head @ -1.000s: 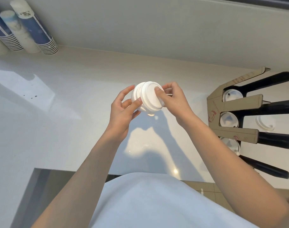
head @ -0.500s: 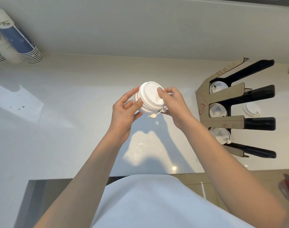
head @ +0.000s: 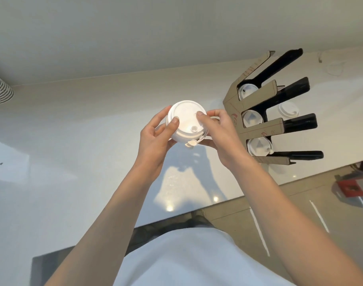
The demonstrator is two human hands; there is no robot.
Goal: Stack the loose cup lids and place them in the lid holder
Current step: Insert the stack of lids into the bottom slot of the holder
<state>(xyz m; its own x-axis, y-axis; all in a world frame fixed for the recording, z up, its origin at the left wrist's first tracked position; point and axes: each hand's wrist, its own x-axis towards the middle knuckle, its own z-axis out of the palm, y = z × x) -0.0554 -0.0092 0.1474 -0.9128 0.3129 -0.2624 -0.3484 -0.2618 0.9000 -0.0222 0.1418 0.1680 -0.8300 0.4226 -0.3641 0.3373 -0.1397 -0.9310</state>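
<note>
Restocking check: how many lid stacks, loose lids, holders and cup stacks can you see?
Lid stacks in hands: 1
Lid stacks in holder: 3
Loose lids on counter: 1
Holders: 1
Cup stacks: 1
Total: 7

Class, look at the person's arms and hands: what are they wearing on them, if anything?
Nothing. The left hand and right hand are bare, with no gloves, rings or watch in view. Both forearms are uncovered as far as the picture shows; no sleeve appears. A white garment covers the torso below.

glossy white counter (head: 52,203), pale wall (head: 155,27), tiled floor (head: 300,223).
</note>
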